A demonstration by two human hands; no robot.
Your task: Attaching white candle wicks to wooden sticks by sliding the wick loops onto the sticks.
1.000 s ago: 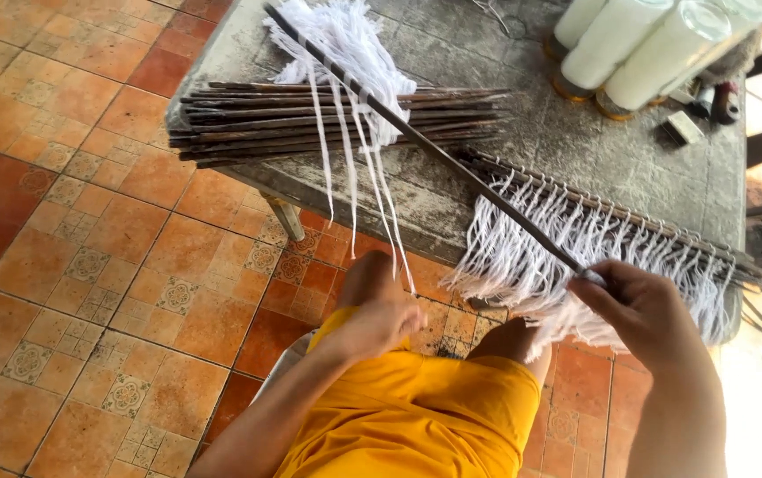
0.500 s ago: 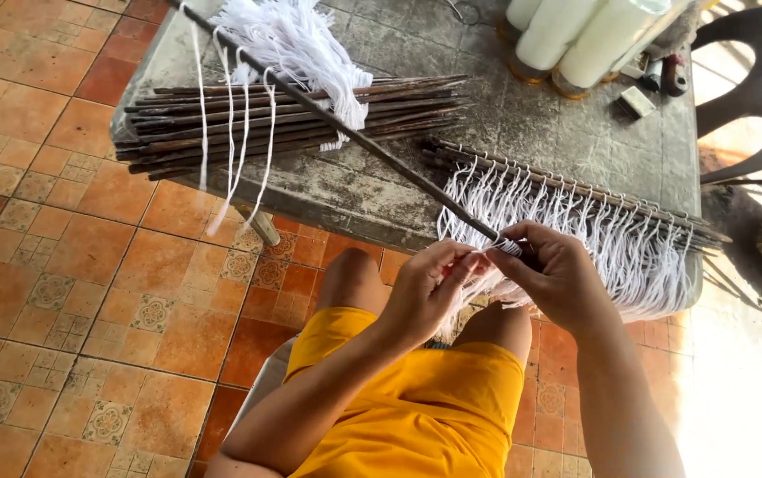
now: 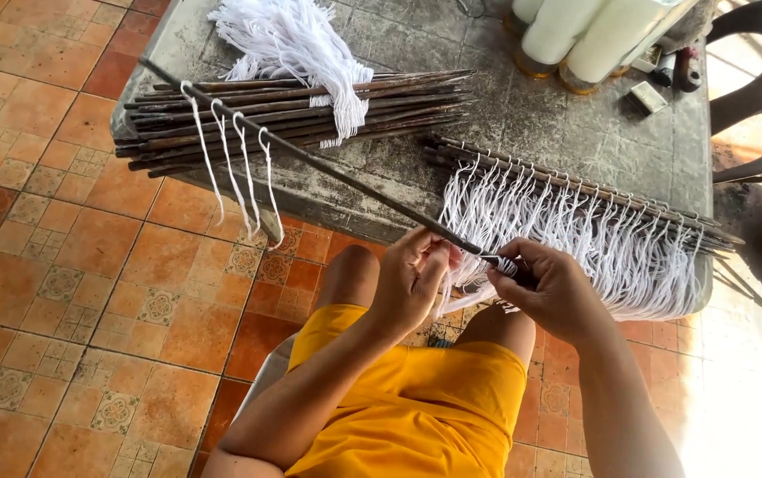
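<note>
1. Dark and thin, the stick (image 3: 310,159) slants from above the desk's (image 3: 576,133) near left corner, out past the front edge, to the hands in front of the person's knees.
2. Four loops of white cord (image 3: 235,173) hang from its far part, apart from one another, their tails dangling over the front edge toward the tiled floor (image 3: 88,292).
3. The left hand (image 3: 412,274) closes its fingers around the stick's near end.
4. The right hand (image 3: 549,288) pinches the same end, with a white strand (image 3: 491,259) between the two hands.
5. A bundle of bare sticks (image 3: 310,111) lies along the desk's left part, with a heap of loose white cords (image 3: 297,44) draped over it.
6. More sticks with a white fringe (image 3: 576,230) lie along the front edge at the right, the fringe hanging down just behind the hands.
7. Pale cylinders (image 3: 576,35) stand at the far edge.
</note>
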